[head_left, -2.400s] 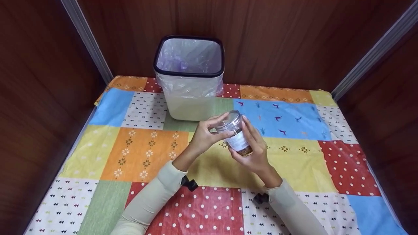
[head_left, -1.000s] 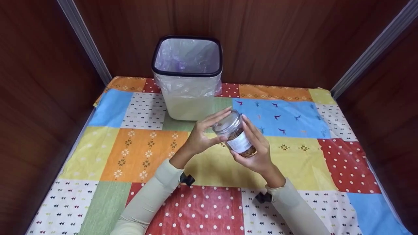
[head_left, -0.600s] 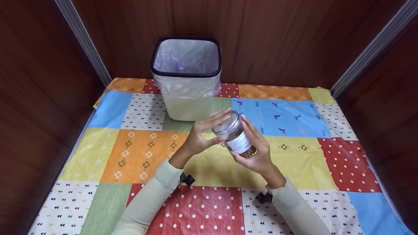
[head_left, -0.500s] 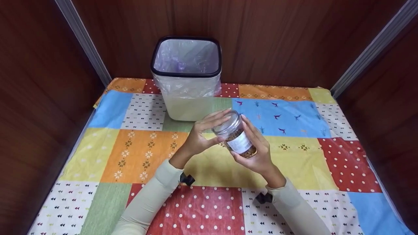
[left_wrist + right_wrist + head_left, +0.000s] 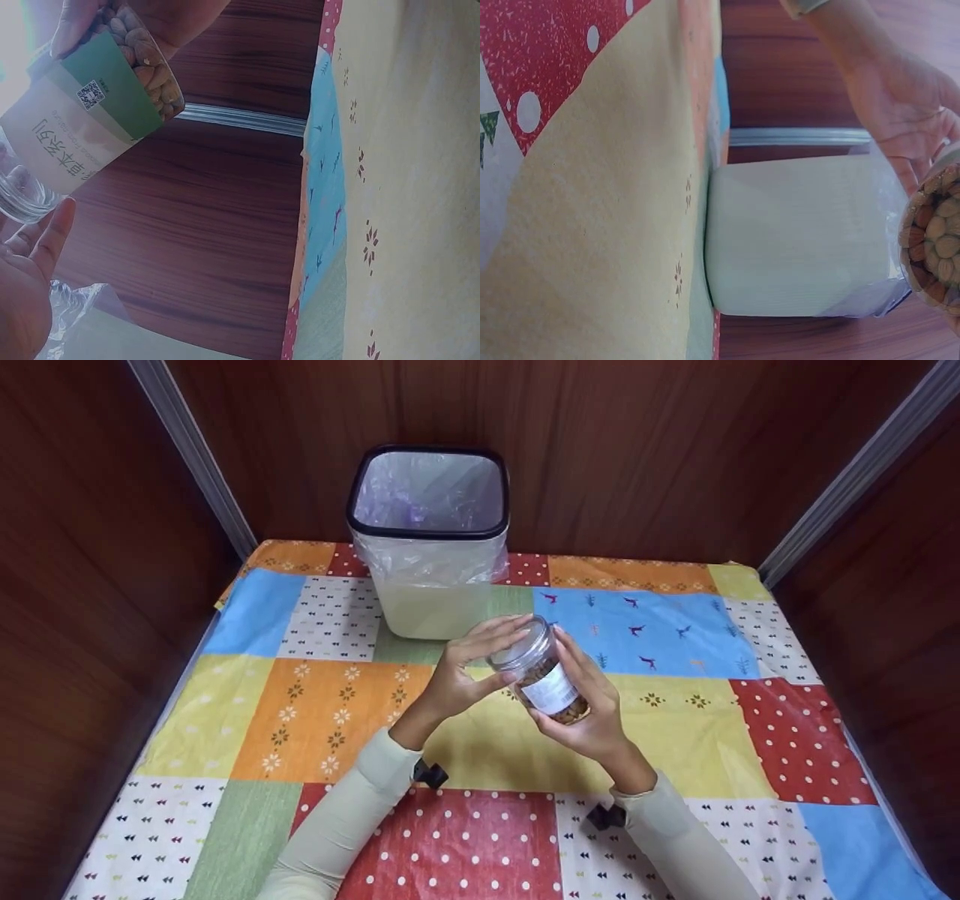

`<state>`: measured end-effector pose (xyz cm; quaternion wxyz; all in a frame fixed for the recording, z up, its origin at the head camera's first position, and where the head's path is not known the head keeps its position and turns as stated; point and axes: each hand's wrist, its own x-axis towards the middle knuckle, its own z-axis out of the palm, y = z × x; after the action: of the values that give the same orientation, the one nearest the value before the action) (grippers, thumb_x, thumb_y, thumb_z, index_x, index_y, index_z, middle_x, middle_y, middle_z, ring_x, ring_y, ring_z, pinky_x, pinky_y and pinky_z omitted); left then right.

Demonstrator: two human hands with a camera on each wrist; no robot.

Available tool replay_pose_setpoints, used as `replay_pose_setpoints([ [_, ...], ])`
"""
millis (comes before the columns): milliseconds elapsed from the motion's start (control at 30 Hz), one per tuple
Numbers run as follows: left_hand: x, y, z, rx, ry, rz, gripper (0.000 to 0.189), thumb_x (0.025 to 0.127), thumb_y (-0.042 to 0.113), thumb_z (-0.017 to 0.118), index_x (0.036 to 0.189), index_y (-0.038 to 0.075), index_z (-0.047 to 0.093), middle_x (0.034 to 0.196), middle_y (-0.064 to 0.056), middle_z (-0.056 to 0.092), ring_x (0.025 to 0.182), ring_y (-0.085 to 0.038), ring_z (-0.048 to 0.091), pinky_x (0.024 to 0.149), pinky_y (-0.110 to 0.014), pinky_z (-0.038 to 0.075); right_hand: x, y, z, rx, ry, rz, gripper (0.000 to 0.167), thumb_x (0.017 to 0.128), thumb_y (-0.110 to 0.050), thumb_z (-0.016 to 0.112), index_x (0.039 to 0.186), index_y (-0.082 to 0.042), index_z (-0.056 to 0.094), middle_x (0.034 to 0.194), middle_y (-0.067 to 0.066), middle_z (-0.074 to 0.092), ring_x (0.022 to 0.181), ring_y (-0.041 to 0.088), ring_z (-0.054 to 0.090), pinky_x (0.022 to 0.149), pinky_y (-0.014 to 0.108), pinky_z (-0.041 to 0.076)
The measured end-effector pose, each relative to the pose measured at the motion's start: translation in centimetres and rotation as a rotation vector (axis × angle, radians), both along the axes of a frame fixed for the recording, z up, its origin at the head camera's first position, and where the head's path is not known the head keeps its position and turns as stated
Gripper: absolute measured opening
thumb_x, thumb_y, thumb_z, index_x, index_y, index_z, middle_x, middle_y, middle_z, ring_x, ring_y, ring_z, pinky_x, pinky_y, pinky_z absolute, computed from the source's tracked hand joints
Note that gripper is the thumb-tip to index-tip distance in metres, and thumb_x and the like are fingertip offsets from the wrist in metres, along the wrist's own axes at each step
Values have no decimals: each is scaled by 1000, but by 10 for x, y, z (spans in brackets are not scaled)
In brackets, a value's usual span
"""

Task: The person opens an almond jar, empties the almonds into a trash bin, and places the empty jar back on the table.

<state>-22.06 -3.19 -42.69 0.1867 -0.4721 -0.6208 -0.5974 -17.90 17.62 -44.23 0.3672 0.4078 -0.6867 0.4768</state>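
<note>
A clear screw-top jar (image 5: 551,690) with a white and green label is held tilted above the table, its top end toward the upper left. Brown almonds (image 5: 939,236) show through its base in the right wrist view. My right hand (image 5: 591,706) grips the jar's body, thumb below and fingers along the far side. At the top end, my left hand (image 5: 466,664) holds the clear ridged lid (image 5: 519,649) between the thumb and the fingers, which reach across it. The left wrist view shows left fingertips (image 5: 56,229) at the lid's edge.
Behind the hands stands a pale waste bin (image 5: 435,607) with a black rim and a clear plastic liner. A patchwork tablecloth (image 5: 337,720) covers the table. Dark wood-look panels (image 5: 637,457) enclose the back and both sides.
Since the earliest frame, my left thumb has moved back from the jar's front to the lid's edge, and the jar's base has shifted slightly right. Over the last half second almost nothing moves.
</note>
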Motion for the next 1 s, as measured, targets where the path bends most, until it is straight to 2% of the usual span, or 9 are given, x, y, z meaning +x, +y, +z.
replay_pose_setpoints([
  [167, 1, 0, 0, 11, -1, 11, 42, 95, 14, 72, 133, -3, 64, 140, -29, 55, 135, -40, 49, 116, -50, 37, 2, -1, 2, 13, -7, -11, 83, 65, -4, 85, 138, 15, 51, 140, 41, 47, 137, 38, 49, 113, 40, 43],
  [333, -12, 4, -16, 5, 12, 28, 43, 94, 14, 73, 132, -5, 64, 141, -29, 55, 135, -40, 49, 115, -49, 38, 3, -1, 4, 12, -5, -15, 83, 64, -3, 84, 137, 16, 51, 138, 43, 47, 136, 38, 50, 111, 39, 44],
  [467, -19, 5, -26, 3, 9, 38, 46, 95, 21, 73, 133, -2, 64, 144, -24, 55, 136, -37, 49, 106, -46, 48, 2, -1, 4, 17, -6, -9, 83, 64, -3, 84, 138, 16, 51, 139, 43, 47, 136, 40, 50, 111, 39, 45],
  [600, -19, 5, -28, -1, -3, 43, 49, 96, 31, 71, 135, 3, 65, 145, -17, 56, 136, -33, 49, 97, -42, 55, 2, 0, 3, 23, -2, -4, 83, 63, -1, 84, 137, 17, 50, 139, 43, 46, 136, 40, 49, 111, 39, 45],
  [700, -18, 5, -27, 0, -7, 47, 49, 97, 35, 70, 136, 6, 65, 146, -14, 57, 135, -31, 50, 94, -41, 57, 2, -1, 3, 17, 7, -4, 82, 62, 0, 83, 136, 17, 51, 138, 43, 47, 136, 40, 50, 111, 39, 45],
  [1000, -17, 5, -26, 1, -17, 53, 46, 97, 31, 70, 137, 8, 65, 146, -12, 57, 134, -30, 51, 92, -40, 57, 0, -1, 2, 8, 28, -16, 83, 62, -2, 83, 138, 13, 53, 137, 41, 49, 133, 39, 52, 109, 38, 47],
])
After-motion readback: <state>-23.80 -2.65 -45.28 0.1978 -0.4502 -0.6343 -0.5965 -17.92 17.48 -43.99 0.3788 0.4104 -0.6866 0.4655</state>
